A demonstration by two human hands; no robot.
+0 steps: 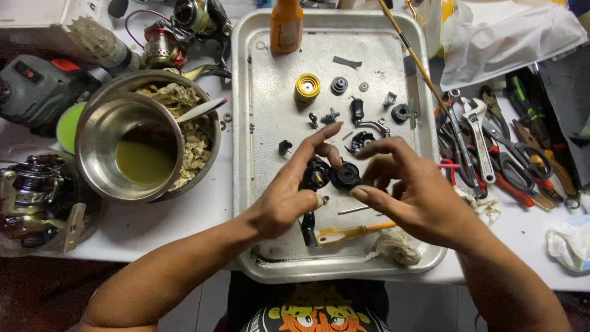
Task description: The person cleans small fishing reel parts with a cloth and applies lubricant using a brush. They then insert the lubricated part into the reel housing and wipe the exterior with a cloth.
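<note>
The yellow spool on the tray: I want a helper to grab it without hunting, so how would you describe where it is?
Start at the big dented metal tray in the middle of the table. In its upper half, below the orange plastic bottle, sits the yellow ribbed spool. It is the only bright yellow part there; the small pieces to its right are black or grey.

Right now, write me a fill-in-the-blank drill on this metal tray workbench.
1. Both hands, left hand and right hand, hold a black round reel part over the ____ metal tray.
2. The yellow-handled screwdriver lies ____ the tray.
3. The steel bowl holds ____ liquid.

Missing: silver; on; yellowish-green
</note>
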